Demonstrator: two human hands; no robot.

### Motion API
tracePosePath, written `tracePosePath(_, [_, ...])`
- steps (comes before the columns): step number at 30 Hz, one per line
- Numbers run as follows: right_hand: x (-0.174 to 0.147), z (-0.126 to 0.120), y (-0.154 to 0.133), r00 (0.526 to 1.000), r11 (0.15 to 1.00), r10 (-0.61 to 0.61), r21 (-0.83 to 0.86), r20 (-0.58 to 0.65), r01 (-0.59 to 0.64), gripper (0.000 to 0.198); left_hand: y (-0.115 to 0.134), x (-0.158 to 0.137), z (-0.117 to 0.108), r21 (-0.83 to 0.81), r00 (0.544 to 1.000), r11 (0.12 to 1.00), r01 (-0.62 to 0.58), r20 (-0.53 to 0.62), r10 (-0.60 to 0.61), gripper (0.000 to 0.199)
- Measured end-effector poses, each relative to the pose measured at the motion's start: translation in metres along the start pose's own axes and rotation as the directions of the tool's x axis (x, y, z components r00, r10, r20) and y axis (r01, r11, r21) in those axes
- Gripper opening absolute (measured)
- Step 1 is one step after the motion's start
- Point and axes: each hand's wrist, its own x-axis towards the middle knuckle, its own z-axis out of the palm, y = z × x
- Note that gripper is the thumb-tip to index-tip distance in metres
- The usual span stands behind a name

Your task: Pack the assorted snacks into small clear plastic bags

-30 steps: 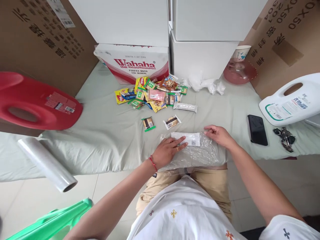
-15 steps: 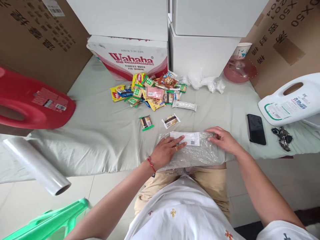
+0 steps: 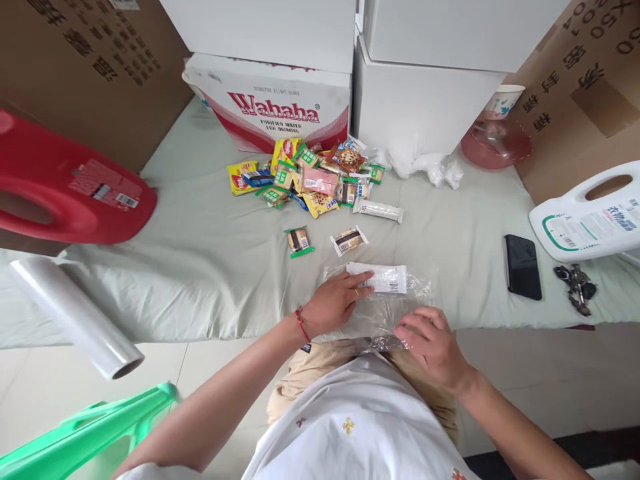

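Note:
A white wrapped packet with a barcode (image 3: 393, 277) lies on a sheet of clear plastic film (image 3: 373, 315) at the front of the cloth-covered table. My left hand (image 3: 334, 303) is open, its outstretched fingers resting on the packet's left part and the film. At the film's lower right, near the table edge, my right hand (image 3: 433, 347) has its fingers curled onto the film; the thumb is mostly hidden. Just beyond the film are two small wrapped biscuits, one green-edged (image 3: 299, 241) and one white-edged (image 3: 349, 241).
A pile of wrapped snacks (image 3: 320, 180) sits before the Wahaha carton (image 3: 275, 110). On the left are a red jug (image 3: 75, 180) and a film roll (image 3: 75, 320). On the right are a phone (image 3: 523, 267), keys (image 3: 575, 288) and a white detergent bottle (image 3: 590, 220).
My right hand has moved from the film's upper right corner down toward its front edge. My left hand stays on the packet. The view has shifted slightly.

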Motion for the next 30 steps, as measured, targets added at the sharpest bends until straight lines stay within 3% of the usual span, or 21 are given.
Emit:
tracePosePath(2, [0.022,-0.014,0.011,0.997,0.98,0.053,0.19,0.063,-0.064,0.026,-0.002,0.003,-0.002,-0.069,1.0,0.997,0.021,0.015,-0.02,0.055])
tracePosePath(5, [0.062,-0.026,0.034,0.955,0.88,0.226,0.38,0.193,-0.285,0.02,-0.007,0.01,-0.008,-0.228,0.997,0.972,0.054,0.057,-0.042,0.051])
tracePosePath(8, [0.096,-0.016,0.059,0.857,0.763,0.436,0.392,0.275,-0.514,0.028,-0.013,0.016,-0.021,-0.413,0.992,0.905,0.105,0.105,-0.067,0.042])
tracePosePath(11, [0.114,0.005,0.077,0.784,0.705,0.525,0.347,0.331,-0.618,0.033,-0.015,0.013,-0.04,-0.561,0.975,0.798,0.22,0.092,-0.204,0.038])
tracePosePath(13, [0.117,0.016,0.082,0.766,0.711,0.537,0.299,0.354,-0.636,0.033,-0.012,0.005,-0.048,-0.604,0.931,0.742,0.29,0.0,-0.364,0.039])
tracePosePath(15, [0.118,0.021,0.081,0.754,0.72,0.55,0.254,0.358,-0.646,0.031,-0.005,-0.007,-0.048,-0.621,0.843,0.73,0.287,-0.198,-0.5,0.045])
tracePosePath(18, [0.119,0.023,0.076,0.743,0.72,0.576,0.218,0.341,-0.659,0.028,0.013,-0.02,-0.03,-0.511,0.716,0.831,0.218,-0.495,-0.492,0.069])
tracePosePath(21, [0.122,0.023,0.075,0.739,0.722,0.584,0.2,0.338,-0.662,0.026,0.027,-0.02,-0.005,-0.236,0.707,0.915,0.327,-0.581,-0.403,0.092])
tracePosePath(23, [0.123,0.023,0.079,0.729,0.712,0.586,0.203,0.354,-0.672,0.026,0.026,-0.012,0.006,-0.172,0.686,0.872,0.458,-0.556,-0.47,0.069])
tracePosePath(25, [0.122,0.022,0.088,0.721,0.69,0.565,0.25,0.402,-0.68,0.026,0.018,-0.004,0.008,-0.239,0.632,0.791,0.564,-0.492,-0.599,0.038])
tracePosePath(27, [0.118,0.016,0.102,0.727,0.662,0.494,0.337,0.477,-0.67,0.034,0.006,0.003,0.004,-0.267,0.583,0.719,0.641,-0.44,-0.683,0.028])
tracePosePath(28, [0.115,0.011,0.11,0.731,0.654,0.457,0.367,0.506,-0.662,0.039,0.001,0.004,0.001,-0.229,0.577,0.704,0.672,-0.435,-0.691,0.026])
tracePosePath(30, [0.107,0.0,0.127,0.735,0.694,0.459,0.315,0.499,-0.648,0.039,-0.005,0.005,-0.003,-0.061,0.611,0.708,0.703,-0.456,-0.646,0.022])
